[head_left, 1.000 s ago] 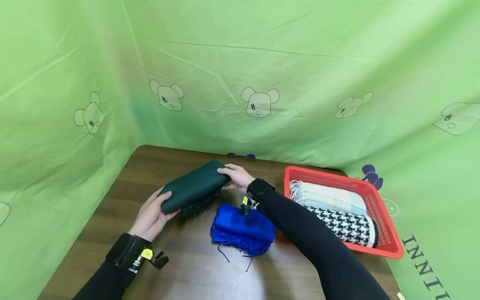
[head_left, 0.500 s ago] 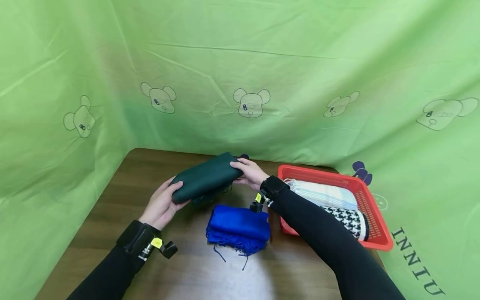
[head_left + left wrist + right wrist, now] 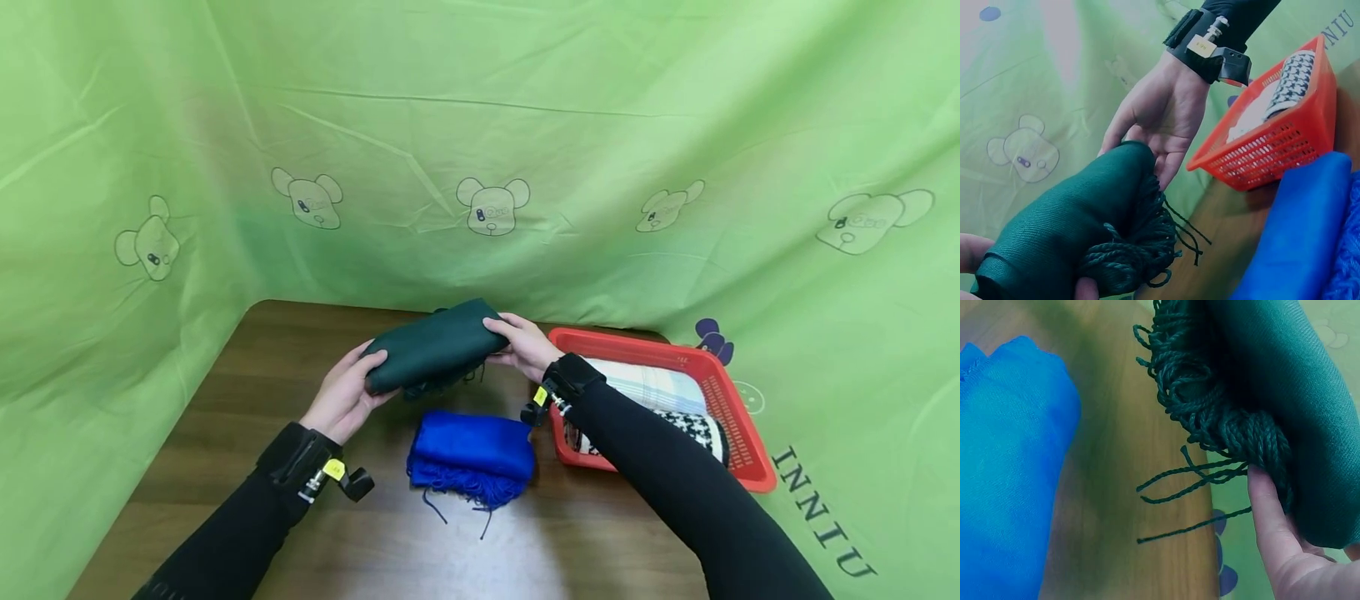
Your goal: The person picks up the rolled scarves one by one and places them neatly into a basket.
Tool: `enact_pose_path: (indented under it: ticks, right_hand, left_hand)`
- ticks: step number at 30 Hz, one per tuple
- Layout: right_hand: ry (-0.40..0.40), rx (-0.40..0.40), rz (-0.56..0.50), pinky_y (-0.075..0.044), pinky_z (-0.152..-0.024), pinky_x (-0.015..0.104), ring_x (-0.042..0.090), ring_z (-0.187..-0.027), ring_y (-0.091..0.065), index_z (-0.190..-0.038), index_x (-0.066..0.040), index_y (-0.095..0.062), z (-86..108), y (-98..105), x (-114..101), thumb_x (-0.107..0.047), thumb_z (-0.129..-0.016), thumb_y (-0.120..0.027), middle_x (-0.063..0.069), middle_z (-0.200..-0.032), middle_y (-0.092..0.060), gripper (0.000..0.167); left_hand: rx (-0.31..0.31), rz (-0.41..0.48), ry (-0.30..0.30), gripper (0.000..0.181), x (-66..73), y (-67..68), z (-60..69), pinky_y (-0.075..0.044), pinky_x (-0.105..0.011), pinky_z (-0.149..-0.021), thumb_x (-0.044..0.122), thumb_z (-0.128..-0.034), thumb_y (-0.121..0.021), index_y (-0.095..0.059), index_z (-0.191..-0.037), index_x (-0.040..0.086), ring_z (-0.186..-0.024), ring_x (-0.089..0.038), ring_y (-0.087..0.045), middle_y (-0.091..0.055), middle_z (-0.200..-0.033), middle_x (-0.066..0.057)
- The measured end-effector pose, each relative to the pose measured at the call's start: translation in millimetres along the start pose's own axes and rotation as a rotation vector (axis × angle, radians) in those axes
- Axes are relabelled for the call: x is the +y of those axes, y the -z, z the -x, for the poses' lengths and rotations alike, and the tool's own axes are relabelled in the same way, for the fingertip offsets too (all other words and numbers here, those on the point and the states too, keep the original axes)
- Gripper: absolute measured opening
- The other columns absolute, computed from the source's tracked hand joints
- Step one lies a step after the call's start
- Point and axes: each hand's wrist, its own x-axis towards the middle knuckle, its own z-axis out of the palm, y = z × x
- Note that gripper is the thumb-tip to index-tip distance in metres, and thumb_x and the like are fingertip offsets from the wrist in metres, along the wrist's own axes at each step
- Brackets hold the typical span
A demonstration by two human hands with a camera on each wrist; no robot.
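Note:
Both hands hold a folded dark green scarf (image 3: 435, 346) above the table. My left hand (image 3: 347, 398) grips its left end, thumb on top and fingers beneath. At the other end, my right hand (image 3: 523, 345) pinches the scarf the same way. Twisted fringe (image 3: 1210, 406) hangs from the underside, with a few loose strands near the right fingers in the right wrist view. A folded blue scarf (image 3: 472, 454) lies on the table in front of the green one, its fringe toward me. Neither hand touches it.
A red plastic basket (image 3: 738, 417) stands at the right, partly behind my right arm. In it lie a pale striped scarf (image 3: 660, 385) and a black-and-white houndstooth scarf (image 3: 693, 427). Green cloth (image 3: 390, 150) hangs behind the wooden table (image 3: 225, 433).
The hands have carried the green scarf to the right and slightly away, toward the basket. The head view has shifted slightly. The blue scarf stays on the table.

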Motion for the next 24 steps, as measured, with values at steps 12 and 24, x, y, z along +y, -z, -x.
enact_pose_path:
  ticks: [12, 24]
  right_hand:
    - [0.017, 0.039, -0.051, -0.040, -0.120, 0.059, 0.043, -0.142, -0.052, -0.164, -0.003, -0.035, 14.4, 19, -5, -0.019, -0.112, -0.054, 0.028, -0.165, -0.039, 0.057]
    - [0.033, 0.048, -0.092, -0.037, -0.123, 0.058, 0.044, -0.150, -0.042, -0.168, -0.004, -0.026, 31.0, 37, -11, -0.020, -0.115, -0.049, 0.026, -0.169, -0.033, 0.060]
  left_hand:
    - [-0.040, -0.024, 0.010, 0.065, -1.5, -20.6, -7.4, -0.033, -0.056, -0.123, 0.012, -0.1143, -0.048, -0.017, -0.171, 0.009, -0.153, -0.035, -0.034, -0.020, -0.175, -0.017]
    - [-0.067, -0.042, 0.026, 0.064, -2.2, -41.6, -14.8, -0.034, -0.058, -0.123, 0.011, -0.1135, -0.048, -0.019, -0.171, 0.009, -0.153, -0.036, -0.034, -0.022, -0.174, -0.019]
